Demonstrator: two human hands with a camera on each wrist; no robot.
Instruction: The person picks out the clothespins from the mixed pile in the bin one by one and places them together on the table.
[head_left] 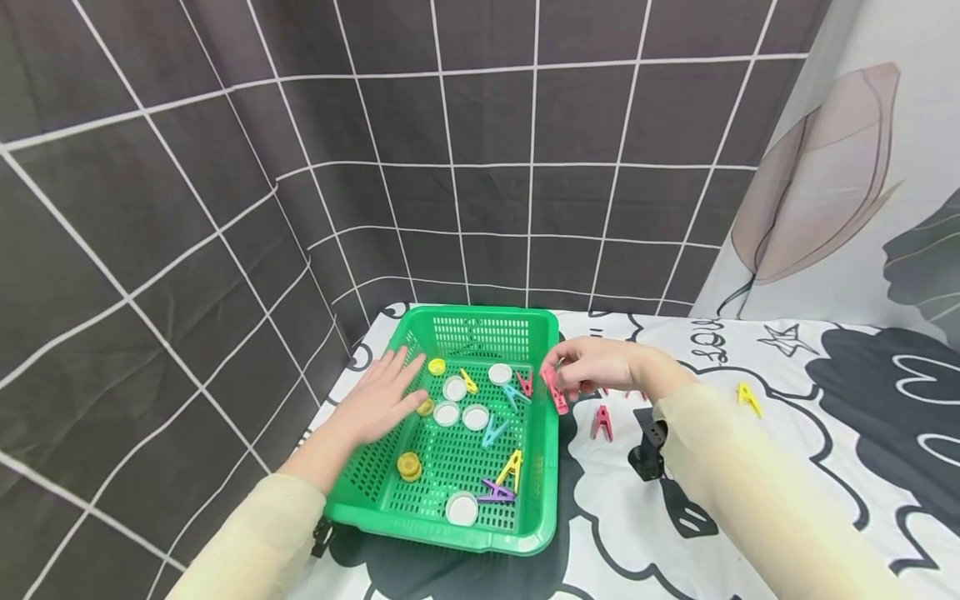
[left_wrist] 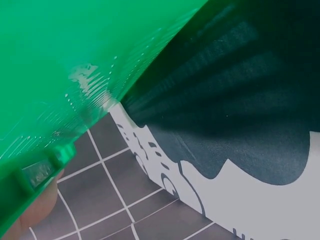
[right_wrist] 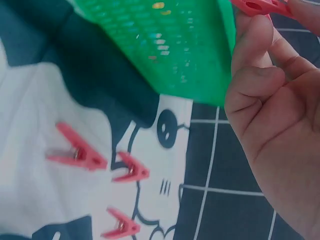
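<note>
A red clothespin [head_left: 554, 391] is pinched between the thumb and fingers of my right hand [head_left: 596, 365], over the right rim of a green plastic basket [head_left: 542, 533]. In the right wrist view the same clothespin [right_wrist: 260, 6] shows at the top edge, with the other fingers curled below it. My left hand [head_left: 381, 398] lies with fingers spread at the basket's left side. Inside the basket are white round caps [head_left: 462, 508], yellow caps [head_left: 408, 466], and clothespins: blue [head_left: 495, 431], yellow [head_left: 510, 471], purple [head_left: 497, 492] and red [head_left: 524, 383].
Several red clothespins [right_wrist: 80, 152] lie on the patterned cloth right of the basket, partly hidden by my right hand in the head view. A yellow clothespin [head_left: 748, 399] lies farther right. Dark gridded fabric [head_left: 487, 200] rises behind and at the left.
</note>
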